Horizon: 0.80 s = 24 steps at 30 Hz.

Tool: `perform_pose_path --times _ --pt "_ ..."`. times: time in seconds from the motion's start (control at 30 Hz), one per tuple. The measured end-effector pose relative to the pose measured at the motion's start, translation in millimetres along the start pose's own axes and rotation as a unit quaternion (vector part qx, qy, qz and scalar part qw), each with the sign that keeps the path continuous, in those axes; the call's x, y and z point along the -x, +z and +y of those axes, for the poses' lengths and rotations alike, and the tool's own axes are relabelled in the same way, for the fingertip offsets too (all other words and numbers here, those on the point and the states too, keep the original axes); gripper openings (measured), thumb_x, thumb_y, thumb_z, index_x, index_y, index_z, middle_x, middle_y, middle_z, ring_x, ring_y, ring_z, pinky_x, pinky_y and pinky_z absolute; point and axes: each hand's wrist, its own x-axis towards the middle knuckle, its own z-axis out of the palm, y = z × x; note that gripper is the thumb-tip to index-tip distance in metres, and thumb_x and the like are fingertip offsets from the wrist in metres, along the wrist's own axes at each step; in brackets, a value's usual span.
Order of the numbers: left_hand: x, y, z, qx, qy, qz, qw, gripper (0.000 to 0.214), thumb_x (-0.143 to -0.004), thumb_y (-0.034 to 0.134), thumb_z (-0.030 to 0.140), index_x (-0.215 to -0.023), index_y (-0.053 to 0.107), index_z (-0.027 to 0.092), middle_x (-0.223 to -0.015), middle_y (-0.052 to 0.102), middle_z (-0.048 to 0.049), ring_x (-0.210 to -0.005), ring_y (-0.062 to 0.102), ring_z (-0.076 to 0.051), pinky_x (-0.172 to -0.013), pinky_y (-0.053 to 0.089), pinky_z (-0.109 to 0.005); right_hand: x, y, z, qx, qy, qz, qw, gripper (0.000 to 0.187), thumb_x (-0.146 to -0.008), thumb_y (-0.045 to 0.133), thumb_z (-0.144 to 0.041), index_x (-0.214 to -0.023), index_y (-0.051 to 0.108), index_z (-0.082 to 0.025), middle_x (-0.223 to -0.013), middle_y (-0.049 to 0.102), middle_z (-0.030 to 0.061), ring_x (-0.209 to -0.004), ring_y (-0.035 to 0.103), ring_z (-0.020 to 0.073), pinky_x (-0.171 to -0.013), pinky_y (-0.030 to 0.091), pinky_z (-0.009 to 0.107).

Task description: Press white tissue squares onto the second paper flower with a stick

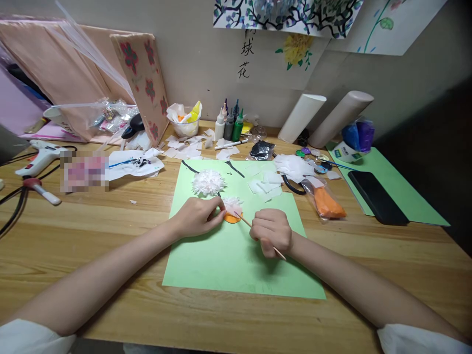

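A light green sheet of paper lies in front of me. My right hand grips a thin wooden stick, its tip touching white tissue paper on an orange disc. My left hand rests on the sheet with its fingers curled and pressed together beside that disc; whatever is between them is hidden. Ruffled white tissue pieces cover the disc's upper part. Just above my left hand sits a fuller white tissue pompom flower. Dark strips are on the sheet's upper part.
Loose tissue squares lie on the sheet's upper right, near a bag of orange clay. A black phone lies farther right. Paint bottles and a plastic tub stand behind. A glue gun is at left.
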Motion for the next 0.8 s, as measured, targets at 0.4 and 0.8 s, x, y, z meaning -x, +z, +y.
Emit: perform_pose_path --times 0.4,0.8 --pt "-0.5 0.5 0.2 -0.008 -0.001 -0.012 1.0 0.016 -0.089 0.043 0.029 -0.089 0.055 0.018 -0.054 0.055 0.0055 -0.045 0.047 -0.008 -0.048 0.031 -0.02 2.1 1.0 -0.3 0.007 -0.013 -0.008 1.0 0.047 -0.094 0.016 -0.025 -0.051 0.034 -0.021 -0.043 0.032 -0.0015 -0.044 0.025 0.0136 -0.045 0.019 0.028" --pt "-0.3 0.7 0.0 -0.017 -0.005 -0.012 1.0 0.02 -0.091 0.042 0.033 -0.089 0.056 0.018 -0.054 0.056 0.0052 -0.045 0.047 -0.008 -0.047 0.031 -0.021 2.6 4.7 1.8 0.073 -0.027 -0.022 0.997 0.043 -0.092 0.021 -0.023 -0.051 0.035 -0.021 -0.043 0.033 -0.0016 -0.044 0.027 0.0136 -0.045 0.02 0.028"
